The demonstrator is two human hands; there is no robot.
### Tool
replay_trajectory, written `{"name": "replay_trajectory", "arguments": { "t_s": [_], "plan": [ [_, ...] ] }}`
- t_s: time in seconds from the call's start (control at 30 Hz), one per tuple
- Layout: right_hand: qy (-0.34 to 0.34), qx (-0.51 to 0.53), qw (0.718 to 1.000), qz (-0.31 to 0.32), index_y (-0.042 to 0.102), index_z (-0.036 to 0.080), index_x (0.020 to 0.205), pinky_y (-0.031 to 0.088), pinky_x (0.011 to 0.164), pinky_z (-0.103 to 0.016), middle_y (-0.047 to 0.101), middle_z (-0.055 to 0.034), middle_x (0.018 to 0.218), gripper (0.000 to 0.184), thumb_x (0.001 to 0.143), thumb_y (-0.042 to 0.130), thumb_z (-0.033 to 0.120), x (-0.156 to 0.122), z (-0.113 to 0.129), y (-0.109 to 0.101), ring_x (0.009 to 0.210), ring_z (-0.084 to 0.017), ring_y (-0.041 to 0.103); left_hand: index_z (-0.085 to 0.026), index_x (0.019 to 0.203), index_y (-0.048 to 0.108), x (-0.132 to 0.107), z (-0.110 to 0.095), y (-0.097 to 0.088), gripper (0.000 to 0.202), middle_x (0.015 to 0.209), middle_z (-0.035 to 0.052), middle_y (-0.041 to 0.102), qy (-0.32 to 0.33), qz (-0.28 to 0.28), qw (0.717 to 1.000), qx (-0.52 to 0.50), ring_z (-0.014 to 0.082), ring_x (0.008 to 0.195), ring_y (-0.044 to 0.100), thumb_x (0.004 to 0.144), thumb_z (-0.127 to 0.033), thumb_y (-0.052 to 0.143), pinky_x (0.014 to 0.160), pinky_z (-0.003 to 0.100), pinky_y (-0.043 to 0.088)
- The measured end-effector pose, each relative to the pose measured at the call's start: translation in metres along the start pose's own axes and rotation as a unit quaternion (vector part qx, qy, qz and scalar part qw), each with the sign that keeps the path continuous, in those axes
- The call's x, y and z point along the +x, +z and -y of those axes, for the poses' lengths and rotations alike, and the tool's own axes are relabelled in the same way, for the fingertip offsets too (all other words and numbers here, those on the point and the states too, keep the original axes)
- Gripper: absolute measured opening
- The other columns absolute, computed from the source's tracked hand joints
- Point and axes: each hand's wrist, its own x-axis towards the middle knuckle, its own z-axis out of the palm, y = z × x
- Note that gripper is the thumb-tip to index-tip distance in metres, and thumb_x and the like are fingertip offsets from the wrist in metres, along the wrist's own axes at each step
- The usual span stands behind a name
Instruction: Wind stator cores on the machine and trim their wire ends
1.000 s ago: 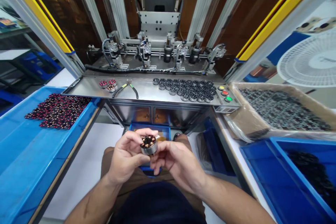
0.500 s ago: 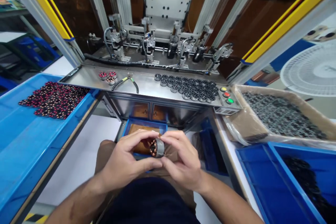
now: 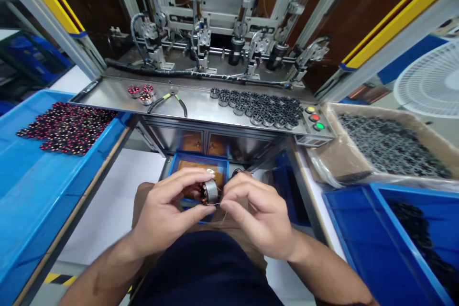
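Observation:
My left hand (image 3: 175, 201) holds a wound motor stator (image 3: 211, 191) between thumb and fingers, above my lap. The stator has a grey metal ring, with copper windings on its left face. Thin wire ends (image 3: 223, 208) stick out on its right side. Just right of the stator, my right hand (image 3: 258, 210) is closed, thumb and index finger pinching at the thin wire. The other fingers of that hand are curled in.
Cutting pliers (image 3: 168, 101) and a few wound stators (image 3: 146, 97) lie on the metal ledge (image 3: 199, 107), left of many dark stator cores (image 3: 261, 107). A blue tray (image 3: 32, 181) stands left. A lined carton (image 3: 337, 153), button box (image 3: 313, 126) and blue bin (image 3: 353, 220) stand right.
The stator has turned so that its grey side faces me more. My right hand has drawn off it to the right, now pinching at the wire. The view has tilted slightly down.

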Motion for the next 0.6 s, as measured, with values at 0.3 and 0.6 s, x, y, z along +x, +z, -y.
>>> {"name": "replay_trajectory", "arguments": {
  "t_s": [0.3,0.6],
  "plan": [
    [0.16,0.069,0.982,0.077,0.06,0.016,0.07,0.044,0.061,-0.025,0.061,-0.0014,0.07,0.024,0.087,0.066,0.031,0.009,-0.004,-0.024,0.064,-0.012,0.054,-0.026,0.114,0.068,-0.002,0.001,0.002,0.048,0.114,0.008,0.07,0.059,-0.007,0.998,0.0,0.0242,0.111,0.063,0.072,-0.005,0.075,0.095,0.035,0.054],
    [0.064,-0.064,0.975,0.202,0.062,0.015,0.076,0.046,0.067,-0.029,0.062,-0.0036,0.076,0.017,0.081,0.073,0.027,0.028,0.018,-0.036,0.071,-0.015,0.056,-0.024,0.133,0.055,-0.002,-0.009,-0.009,0.068,0.118,0.0073,0.071,0.194,0.041,0.958,0.209,0.0228,0.109,0.068,0.07,-0.005,0.075,0.1,0.032,0.053]
  ]
}}
